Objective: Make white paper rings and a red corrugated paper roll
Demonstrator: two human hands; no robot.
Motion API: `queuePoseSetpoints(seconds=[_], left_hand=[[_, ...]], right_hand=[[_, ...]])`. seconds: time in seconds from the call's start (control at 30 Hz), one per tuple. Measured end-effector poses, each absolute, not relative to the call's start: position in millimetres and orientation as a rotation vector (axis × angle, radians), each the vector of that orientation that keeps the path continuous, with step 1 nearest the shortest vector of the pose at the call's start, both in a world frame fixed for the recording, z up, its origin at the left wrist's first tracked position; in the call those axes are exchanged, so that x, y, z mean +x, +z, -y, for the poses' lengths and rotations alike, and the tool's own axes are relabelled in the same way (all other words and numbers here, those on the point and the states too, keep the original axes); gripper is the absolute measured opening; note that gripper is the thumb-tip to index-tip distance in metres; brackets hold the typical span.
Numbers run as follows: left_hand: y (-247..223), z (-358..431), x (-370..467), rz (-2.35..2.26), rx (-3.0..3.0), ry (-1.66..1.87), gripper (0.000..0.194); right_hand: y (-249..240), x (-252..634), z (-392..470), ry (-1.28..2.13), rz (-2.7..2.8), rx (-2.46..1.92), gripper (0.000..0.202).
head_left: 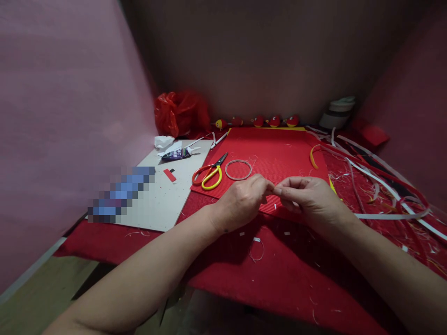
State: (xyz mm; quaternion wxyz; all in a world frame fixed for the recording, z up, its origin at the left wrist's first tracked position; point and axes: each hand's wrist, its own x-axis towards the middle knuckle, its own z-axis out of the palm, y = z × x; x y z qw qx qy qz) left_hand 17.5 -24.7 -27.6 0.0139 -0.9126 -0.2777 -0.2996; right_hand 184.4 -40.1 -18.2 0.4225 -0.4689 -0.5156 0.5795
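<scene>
My left hand (pixel 244 197) and my right hand (pixel 307 195) meet fingertip to fingertip over the near edge of a red corrugated sheet (pixel 282 153). Both are closed in a pinch. Whatever sits between the fingertips is too small or too covered to name. Just beyond my left hand lies a thin pale ring (pixel 238 170) on the sheet. Scissors (pixel 211 172) with one red and one yellow handle rest to its left, blades slightly apart. A curled yellow paper strip (pixel 314 157) is beyond my right hand.
Left, a grey board (pixel 153 204) bears a glue tube (pixel 178 154) and a red scrap (pixel 169 175). Several small red bird-like figures (pixel 274 121) line the back by a red plastic bag (pixel 181 114). Long paper strips (pixel 387 174) tangle at the right. Pink walls (pixel 63 93) enclose the sides.
</scene>
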Motion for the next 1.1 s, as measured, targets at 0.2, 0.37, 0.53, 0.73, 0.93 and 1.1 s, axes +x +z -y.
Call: queuePoseSetpoints(seconds=[0.2,0.37,0.53,0.73,0.93,1.1], left_hand=[[-26.8,24.0,20.6,0.968,-2.980,-1.204,0.009],[-27.7,24.1,23.5,1.155,-3.147,-1.542,0.009],[-28.3,24.6,23.8,1.146,-3.090,-1.538,0.011],[-25.3,25.2,21.9,0.913,-2.920,-1.341,0.010],[-26.2,22.0,19.9,0.822,-2.783,-1.009,0.011],[-25.7,23.6,18.8,0.831,-2.728,-0.805,0.014]], right_hand=[[-20.6,185.5,39.6,1.441,1.281,-1.145,0.028],[-22.4,188.1,37.3,1.487,1.272,-1.050,0.023],[-20.8,188.6,36.8,1.535,1.229,-1.014,0.018],[-22.8,191.0,35.3,1.521,1.278,-1.039,0.020],[-22.6,191.1,34.7,1.482,1.326,-1.174,0.024],[-17.1,185.9,41.1,1.377,1.329,-1.237,0.023]])
